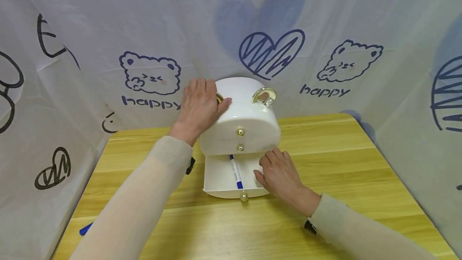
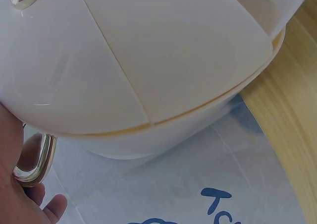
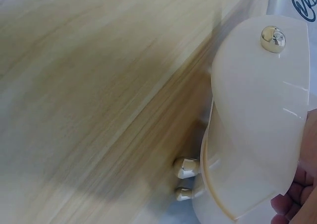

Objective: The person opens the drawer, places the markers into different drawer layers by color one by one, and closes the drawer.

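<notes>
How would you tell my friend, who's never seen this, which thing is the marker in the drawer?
On the wooden table, find the rounded white cabinet. Its bottom drawer is pulled open, and the marker lies in there, running roughly front to back. It's the slim white stick with blue ends, unlike the round gold knobs.

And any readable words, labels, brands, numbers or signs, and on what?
"happy": backdrop sheet, below left bear drawing
"happy": same sheet, below right bear drawing
Possible "T", neighbour cut off: sheet, left wrist view
E-like mark, left sheet: unclear
Print on the marker: too small to read
</notes>
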### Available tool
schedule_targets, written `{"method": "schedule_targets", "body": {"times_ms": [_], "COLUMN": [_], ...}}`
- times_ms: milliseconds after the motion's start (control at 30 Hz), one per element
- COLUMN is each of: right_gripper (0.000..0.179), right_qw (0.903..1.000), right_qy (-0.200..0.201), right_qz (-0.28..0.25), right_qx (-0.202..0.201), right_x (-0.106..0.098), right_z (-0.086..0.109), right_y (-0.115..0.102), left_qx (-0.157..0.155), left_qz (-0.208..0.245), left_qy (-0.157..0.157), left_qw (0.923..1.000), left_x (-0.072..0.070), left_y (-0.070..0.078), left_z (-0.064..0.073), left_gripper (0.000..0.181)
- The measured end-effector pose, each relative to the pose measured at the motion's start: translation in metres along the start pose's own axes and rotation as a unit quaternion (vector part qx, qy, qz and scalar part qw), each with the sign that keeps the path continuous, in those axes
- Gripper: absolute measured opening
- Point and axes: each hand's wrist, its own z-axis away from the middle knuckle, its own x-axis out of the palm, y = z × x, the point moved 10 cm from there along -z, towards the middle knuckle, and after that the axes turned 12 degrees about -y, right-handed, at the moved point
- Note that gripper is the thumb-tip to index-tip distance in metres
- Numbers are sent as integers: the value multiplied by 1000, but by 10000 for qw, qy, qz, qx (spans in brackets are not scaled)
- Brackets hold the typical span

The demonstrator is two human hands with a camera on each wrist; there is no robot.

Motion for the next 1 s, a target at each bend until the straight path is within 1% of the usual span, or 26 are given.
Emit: {"method": "schedule_targets", "body": {"times_ms": [233,367,467,633,733,867,1000], "right_gripper": [31,33,35,48,56,60,58], "right_qw": [9997,9989,9982,9979,9975,9947,9876], "right_qy": [226,441,534,537,604,935,1456], "right_qz": [-32,-148,-250,-366,-368,-419,-593], "right_qx": [-48,-88,-98,2,54,32,11], "right_x": [-2,-5,-6,-8,-10,-17,-31], "right_z": [2,4,6,7,9,11,11], "right_y": [2,2,2,3,4,7,13], "left_qx": [-18,-23,-70,-230,-342,-473,-467], "left_qz": [-27,9,78,230,314,464,537], "left_qy": [5,15,-47,-217,-285,-369,-274], "left_qw": [10000,10000,9999,9992,9985,9971,9971], "left_x": [0,0,0,1,1,2,1], "left_y": [0,-1,-2,-4,-6,-7,-7], "left_z": [0,0,0,0,-1,-1,0], "left_gripper": [50,50,50,49,50,50,50]}}
